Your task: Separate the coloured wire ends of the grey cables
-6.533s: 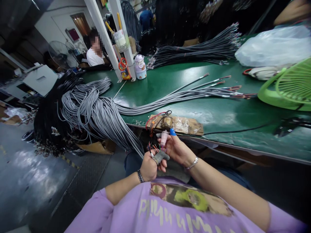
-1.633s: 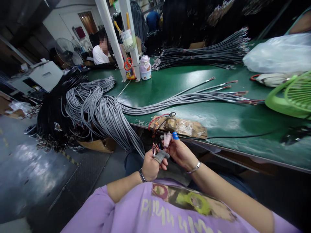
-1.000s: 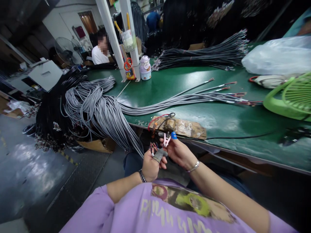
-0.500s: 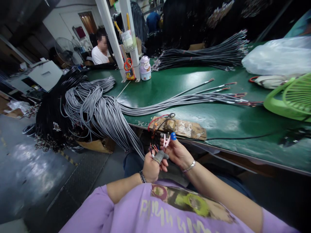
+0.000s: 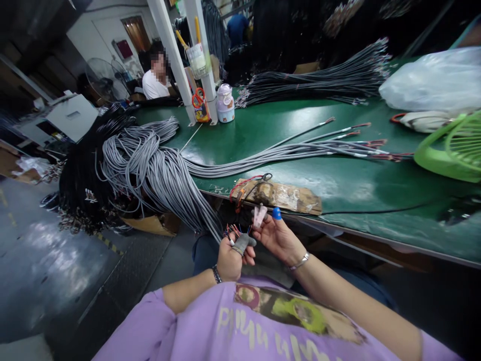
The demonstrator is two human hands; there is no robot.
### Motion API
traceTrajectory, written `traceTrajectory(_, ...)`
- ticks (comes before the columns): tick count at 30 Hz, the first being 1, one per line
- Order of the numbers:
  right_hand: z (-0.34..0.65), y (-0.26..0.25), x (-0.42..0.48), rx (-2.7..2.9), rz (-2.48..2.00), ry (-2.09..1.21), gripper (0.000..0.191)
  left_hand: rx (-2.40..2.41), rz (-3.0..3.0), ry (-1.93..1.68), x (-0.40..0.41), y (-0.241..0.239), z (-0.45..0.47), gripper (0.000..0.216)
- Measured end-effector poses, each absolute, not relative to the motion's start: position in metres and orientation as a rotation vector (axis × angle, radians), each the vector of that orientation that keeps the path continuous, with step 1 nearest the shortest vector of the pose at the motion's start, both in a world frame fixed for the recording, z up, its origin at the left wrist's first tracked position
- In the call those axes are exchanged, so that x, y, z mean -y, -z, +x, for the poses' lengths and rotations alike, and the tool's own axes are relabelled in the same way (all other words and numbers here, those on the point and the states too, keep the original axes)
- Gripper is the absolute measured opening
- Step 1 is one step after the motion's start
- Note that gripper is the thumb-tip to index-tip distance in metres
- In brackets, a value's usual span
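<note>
More space now parts the left hand (image 5: pixel 232 258), clamped on thin multicoloured wires (image 5: pixel 235 230), from the right hand (image 5: pixel 281 242), pinching a pale-pink plastic clip (image 5: pixel 259 216) at two o'clock, apparently disengaged.

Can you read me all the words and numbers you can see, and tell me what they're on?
No word or number reads for certain.
Shirt: big pale letters, upside down and creased; I can't make out the word.
Packet by the post: printing too small.
Bottle: markings too small.
Cup on the post: label too blurred.
</note>
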State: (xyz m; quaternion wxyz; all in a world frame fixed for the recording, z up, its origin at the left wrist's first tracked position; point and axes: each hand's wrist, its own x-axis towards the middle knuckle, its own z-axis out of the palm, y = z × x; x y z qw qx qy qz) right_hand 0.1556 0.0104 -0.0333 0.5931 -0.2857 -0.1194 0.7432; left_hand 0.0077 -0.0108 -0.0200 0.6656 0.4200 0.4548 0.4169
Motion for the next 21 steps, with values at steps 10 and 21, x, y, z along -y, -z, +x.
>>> traceTrajectory(10, 0.165, 0.044, 0.000, 0.348, -0.732, -1.775, 0.027, -1.036, 1.007, -0.889, 0.009, 0.023, 0.009, 0.047)
traceTrajectory(21, 0.158, 0.027, 0.016, 0.822, -0.814, -1.700, 0.028, -1.007, 1.103, -0.884, 0.011, 0.037, 0.003, 0.050)
